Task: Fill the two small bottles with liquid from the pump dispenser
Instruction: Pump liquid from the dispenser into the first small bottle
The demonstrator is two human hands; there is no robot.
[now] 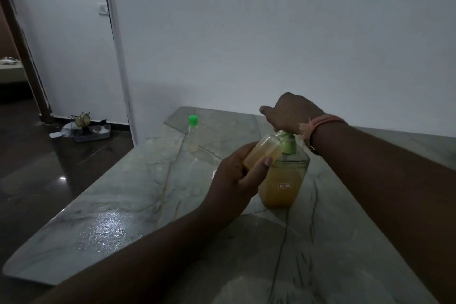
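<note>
In a dim white-walled room, my left hand point(233, 175) gripped a small bottle point(262, 150) at the pump dispenser point(283, 180), mid-counter point(123, 205); my right hand point(287, 113) closed over its pump. A capped bottle point(193, 134) stood near the counter's far edge.

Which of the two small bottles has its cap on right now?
The small bottle standing alone farther back on the marble table wears a green cap. The other bottle, tilted in the left hand at the pump dispenser, is uncapped.

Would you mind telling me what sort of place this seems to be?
Probably a room in a home: a marble-look stone table against a plain white wall, a dark polished floor, and a doorway into another room.
</note>
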